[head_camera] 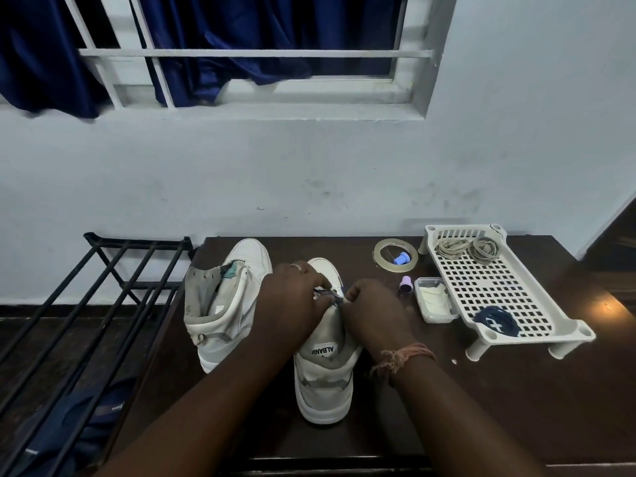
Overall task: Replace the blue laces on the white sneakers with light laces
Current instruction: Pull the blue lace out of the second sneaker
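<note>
Both hands on the near sneaker (323,370), standing heel-near, toe-far on the surface (481,401). Left hand (292,290) and right hand (373,304) fingers pinch the blue lace (328,295) between them, over the eyelets. Lace runs left-right; pull looks outward. Light laces (468,249) wait far right in the tray (509,294).

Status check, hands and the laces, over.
Left hand and right hand both pinching blue lace on near sneaker. Light laces waiting in tray. Nothing blocking.
</note>
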A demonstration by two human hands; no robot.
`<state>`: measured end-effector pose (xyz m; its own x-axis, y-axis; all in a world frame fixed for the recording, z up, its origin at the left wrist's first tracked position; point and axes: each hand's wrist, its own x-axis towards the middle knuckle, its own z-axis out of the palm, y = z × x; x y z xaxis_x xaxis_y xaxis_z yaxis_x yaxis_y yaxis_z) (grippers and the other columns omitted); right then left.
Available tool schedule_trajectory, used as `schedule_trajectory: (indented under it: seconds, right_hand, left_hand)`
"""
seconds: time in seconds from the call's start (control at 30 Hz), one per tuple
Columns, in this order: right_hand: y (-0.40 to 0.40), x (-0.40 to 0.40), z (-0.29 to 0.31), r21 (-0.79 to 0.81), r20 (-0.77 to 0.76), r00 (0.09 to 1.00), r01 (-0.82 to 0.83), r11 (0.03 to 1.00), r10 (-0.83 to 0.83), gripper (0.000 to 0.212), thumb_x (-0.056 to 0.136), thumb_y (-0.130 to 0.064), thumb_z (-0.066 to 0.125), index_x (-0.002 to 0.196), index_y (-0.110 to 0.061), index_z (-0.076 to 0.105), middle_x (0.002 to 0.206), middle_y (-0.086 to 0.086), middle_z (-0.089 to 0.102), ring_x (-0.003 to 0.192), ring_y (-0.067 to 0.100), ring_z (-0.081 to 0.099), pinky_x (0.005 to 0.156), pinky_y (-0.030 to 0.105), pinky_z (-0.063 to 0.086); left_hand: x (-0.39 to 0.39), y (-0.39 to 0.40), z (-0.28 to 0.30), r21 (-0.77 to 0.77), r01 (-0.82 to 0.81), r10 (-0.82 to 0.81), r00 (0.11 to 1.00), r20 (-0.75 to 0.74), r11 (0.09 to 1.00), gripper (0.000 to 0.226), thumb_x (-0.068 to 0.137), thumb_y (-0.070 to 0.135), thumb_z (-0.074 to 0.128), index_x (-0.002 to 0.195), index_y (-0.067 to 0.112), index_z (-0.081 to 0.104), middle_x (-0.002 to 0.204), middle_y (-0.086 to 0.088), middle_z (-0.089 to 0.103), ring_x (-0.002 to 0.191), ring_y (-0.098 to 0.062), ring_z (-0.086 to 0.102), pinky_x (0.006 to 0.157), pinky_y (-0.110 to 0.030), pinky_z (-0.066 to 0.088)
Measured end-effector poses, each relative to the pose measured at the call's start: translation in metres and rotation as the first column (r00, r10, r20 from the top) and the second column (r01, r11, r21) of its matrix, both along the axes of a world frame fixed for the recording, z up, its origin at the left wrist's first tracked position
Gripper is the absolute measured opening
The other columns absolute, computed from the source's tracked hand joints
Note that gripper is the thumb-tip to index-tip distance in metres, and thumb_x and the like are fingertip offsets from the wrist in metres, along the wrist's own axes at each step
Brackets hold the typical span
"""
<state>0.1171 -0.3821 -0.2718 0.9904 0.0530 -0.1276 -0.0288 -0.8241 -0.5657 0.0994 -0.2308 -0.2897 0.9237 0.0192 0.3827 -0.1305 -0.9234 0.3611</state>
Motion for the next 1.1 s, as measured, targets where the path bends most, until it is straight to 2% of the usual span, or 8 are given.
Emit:
schedule_trajectory:
  seconds: [0.13, 0.33, 0.6, 0.73, 0.87, 0.97, 1.0, 1.1]
  right_hand:
    - [-0.001, 0.0, -0.002, -0.003, 0.01, 1.0, -0.002, 1.0, 0.002, 0.014, 0.068, -0.029, 0.053, 0.075, -0.021, 0.061, 0.077, -0.005, 0.066, 0.085, 0.026, 0.065, 0.09, 0.046, 0.051]
    - [-0.001, 0.001, -0.003, -0.025, 0.008, 1.0, -0.002, 1.0, 0.002, 0.011, 0.072, -0.028, 0.055, 0.078, -0.021, 0.062, 0.081, -0.006, 0.067, 0.089, 0.026, 0.066, 0.093, 0.046, 0.05]
    - [0.0, 0.001, -0.002, -0.031, 0.011, 1.0, -0.02, 0.999, 0.02, 0.015, 0.076, -0.031, 0.056, 0.084, -0.022, 0.065, 0.088, -0.003, 0.07, 0.092, 0.025, 0.067, 0.09, 0.043, 0.053]
    - [0.0, 0.0, -0.004, -0.03, 0.028, 0.999, -0.02, 0.999, 0.021, 0.015, 0.078, -0.032, 0.055, 0.083, -0.021, 0.064, 0.087, -0.002, 0.07, 0.09, 0.025, 0.067, 0.088, 0.043, 0.054]
    - [0.001, 0.0, -0.003, -0.029, 0.014, 1.0, -0.014, 0.999, 0.015, 0.014, 0.08, -0.031, 0.055, 0.084, -0.02, 0.064, 0.088, -0.002, 0.07, 0.089, 0.025, 0.067, 0.088, 0.042, 0.055]
    - [0.0, 0.001, -0.004, -0.032, 0.014, 1.0, -0.023, 0.999, 0.024, 0.014, 0.08, -0.028, 0.054, 0.086, -0.02, 0.064, 0.09, -0.001, 0.069, 0.09, 0.025, 0.067, 0.085, 0.041, 0.055]
    - [0.0, 0.001, -0.004, -0.034, 0.018, 1.0, -0.023, 0.999, 0.023, 0.014, 0.079, -0.028, 0.054, 0.086, -0.02, 0.063, 0.09, -0.001, 0.069, 0.09, 0.025, 0.067, 0.085, 0.041, 0.056]
    - [0.001, 0.001, -0.004, -0.036, 0.031, 0.999, -0.023, 0.999, 0.024, 0.012, 0.08, -0.027, 0.055, 0.087, -0.02, 0.063, 0.093, 0.0, 0.069, 0.092, 0.026, 0.066, 0.085, 0.039, 0.055]
  left_hand:
    - [-0.001, 0.003, -0.003, -0.007, -0.077, 0.077, 0.997, 0.002, 0.997, 0.016, 0.077, 0.036, 0.059, 0.073, 0.027, 0.072, 0.086, 0.005, 0.067, 0.079, -0.022, 0.061, 0.067, -0.04, 0.05]
    - [0.0, 0.017, 0.021, -0.531, -0.225, 0.361, 0.917, 0.167, 0.817, 0.011, 0.087, 0.012, 0.06, 0.091, 0.02, 0.067, 0.09, 0.008, 0.067, 0.086, -0.014, 0.062, 0.082, -0.04, 0.051]
    - [0.002, 0.005, 0.005, 0.036, -0.016, 0.019, 0.996, -0.091, 0.999, 0.026, 0.069, 0.048, 0.063, 0.083, 0.034, 0.08, 0.099, 0.006, 0.072, 0.095, -0.022, 0.064, 0.079, -0.039, 0.051]
    - [-0.001, 0.003, 0.013, -0.235, -0.083, 0.065, 0.994, -0.082, 0.968, 0.015, 0.077, 0.043, 0.064, 0.077, 0.035, 0.076, 0.084, 0.013, 0.071, 0.084, -0.008, 0.065, 0.076, -0.036, 0.052]
    - [-0.006, -0.005, 0.046, -0.836, -0.085, 0.167, 0.986, 0.008, 0.543, 0.006, 0.093, 0.015, 0.067, 0.091, 0.015, 0.073, 0.089, 0.005, 0.077, 0.087, -0.008, 0.071, 0.082, -0.027, 0.055]
    - [-0.007, -0.006, 0.064, -0.994, 0.04, 0.092, 0.995, 0.049, 0.099, 0.006, 0.102, 0.005, 0.052, 0.104, 0.0, 0.056, 0.089, -0.011, 0.073, 0.078, -0.018, 0.069, 0.072, -0.025, 0.056]
    - [-0.008, -0.006, 0.064, -0.996, 0.045, 0.064, 0.997, 0.05, 0.074, 0.005, 0.103, 0.005, 0.05, 0.104, 0.003, 0.054, 0.084, -0.012, 0.067, 0.072, -0.019, 0.065, 0.069, -0.028, 0.055]
    - [-0.004, -0.006, 0.046, -0.886, -0.08, 0.047, 0.997, -0.066, 0.457, 0.003, 0.098, 0.014, 0.059, 0.098, 0.016, 0.058, 0.078, 0.0, 0.06, 0.061, -0.008, 0.054, 0.065, -0.028, 0.046]
